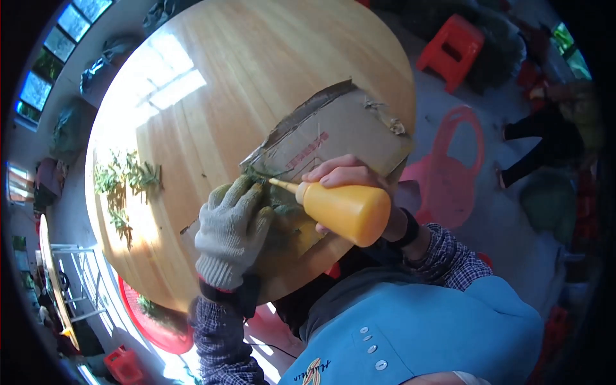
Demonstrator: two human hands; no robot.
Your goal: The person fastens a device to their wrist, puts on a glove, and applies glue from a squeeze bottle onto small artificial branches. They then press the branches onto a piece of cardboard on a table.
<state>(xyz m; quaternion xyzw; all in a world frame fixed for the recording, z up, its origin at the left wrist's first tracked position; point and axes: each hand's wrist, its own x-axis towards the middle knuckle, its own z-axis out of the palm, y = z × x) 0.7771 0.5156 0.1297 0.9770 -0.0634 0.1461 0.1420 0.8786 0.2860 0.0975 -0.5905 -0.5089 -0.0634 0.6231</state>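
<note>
My right hand point(350, 174), bare, is wrapped round a yellow squeeze bottle point(350, 212). The bottle lies tilted, its thin nozzle point(282, 185) pointing left at the fingertips of my other hand. A pale knitted work glove covers my left hand point(232, 221), its fingers bent and closed over the cardboard's left end. At those fingertips a small green sprig point(251, 172) shows in part; the rest is hidden by the glove. Under both hands lies a flattened piece of brown cardboard point(366, 131) with a torn, raised far edge.
The round wooden table point(224, 77) carries a loose pile of green sprigs point(125, 176) at its left. A red stool point(452, 51) and a pink plastic chair point(449, 173) stand to the right. Below the table's left edge sits a red basin point(176, 340) with greenery. Another person's legs point(529, 144) show at far right.
</note>
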